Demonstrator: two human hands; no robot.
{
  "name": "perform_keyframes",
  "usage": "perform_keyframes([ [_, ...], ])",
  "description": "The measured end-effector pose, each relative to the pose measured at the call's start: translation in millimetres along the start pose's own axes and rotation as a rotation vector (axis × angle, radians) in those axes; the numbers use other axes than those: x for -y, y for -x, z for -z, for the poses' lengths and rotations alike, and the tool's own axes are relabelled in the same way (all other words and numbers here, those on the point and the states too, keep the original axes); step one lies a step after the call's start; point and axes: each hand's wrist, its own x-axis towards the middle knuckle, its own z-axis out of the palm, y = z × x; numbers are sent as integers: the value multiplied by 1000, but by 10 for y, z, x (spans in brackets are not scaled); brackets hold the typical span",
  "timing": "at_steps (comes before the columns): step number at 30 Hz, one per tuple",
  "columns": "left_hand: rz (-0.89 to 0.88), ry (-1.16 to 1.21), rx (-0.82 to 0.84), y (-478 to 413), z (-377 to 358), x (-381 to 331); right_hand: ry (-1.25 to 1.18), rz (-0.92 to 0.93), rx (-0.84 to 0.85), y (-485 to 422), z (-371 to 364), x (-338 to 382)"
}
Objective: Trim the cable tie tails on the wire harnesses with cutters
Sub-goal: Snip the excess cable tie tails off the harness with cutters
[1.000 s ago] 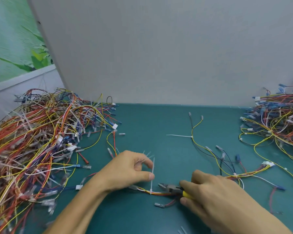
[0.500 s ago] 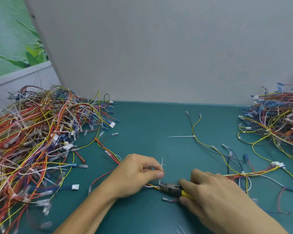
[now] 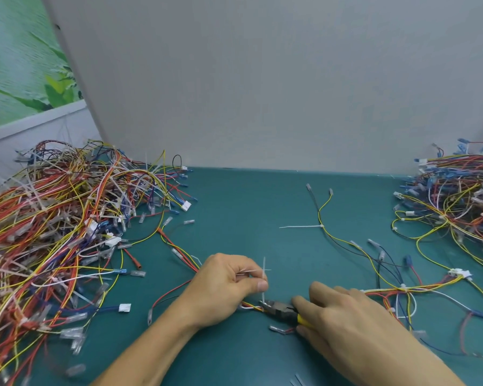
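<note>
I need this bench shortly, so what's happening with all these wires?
A person is trimming cable ties on wire harnesses. The left hand pinches an upright white tie tail on a harness lying on the green table. The right hand holds yellow-handled cutters with their nose at that tail's base. Another long tail farther back is untrimmed. A left pile and a right pile of harnesses flank the work.

Bare surface [image 3: 243,207] btwn the two heaps is open thru the middle, back to the grey panel [image 3: 262,93]. Left harness heap [image 3: 53,232] blocks the L side, right harness heap [image 3: 457,196] the R edge. A loose harness [image 3: 343,240] sprawls across centre-right.
</note>
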Motion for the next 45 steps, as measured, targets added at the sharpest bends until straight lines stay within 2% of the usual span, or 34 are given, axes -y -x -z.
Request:
perform_keyframes([
  [15, -21, -80, -8, 30, 5, -55, -15, -56, -4, -6, 2, 34],
  [18, -46, -75, -26, 46, 24, -139, -9, -57, -65, -14, 7, 42],
  [20, -68, 10, -8, 73, 54, -230, -22, -78, -123, -27, 18, 42],
  [22, -75, 239, 30, 114, 127, -353, -36, -98, -151, -28, -9, 53],
  [25, -88, 652, 73, 153, 336, -537, -46, -93, -17, -27, 44, 80],
  [29, -138, 843, -55, 185, 644, -582, -108, -151, 101, -35, 81, 115],
  [32, -95, 774, -191, 150, 797, -435, -145, -135, 116, -40, 116, 111],
  [36, 7, 531, -287, 91, 897, -167, -192, -119, 158, -48, 207, 92],
  [38, 18, 305, -251, 88, 913, -57, -244, -81, 202, -74, 271, 108],
  [39, 14, 177, -207, 87, 909, -14, -278, -104, 137, -63, 249, 84],
  [41, 32, -32, -110, 78, 880, 51, -279, -148, 195, -42, 234, 39],
  [45, 117, -165, 5, 22, 803, 121, -219, -180, 196, -160, 283, 28],
])
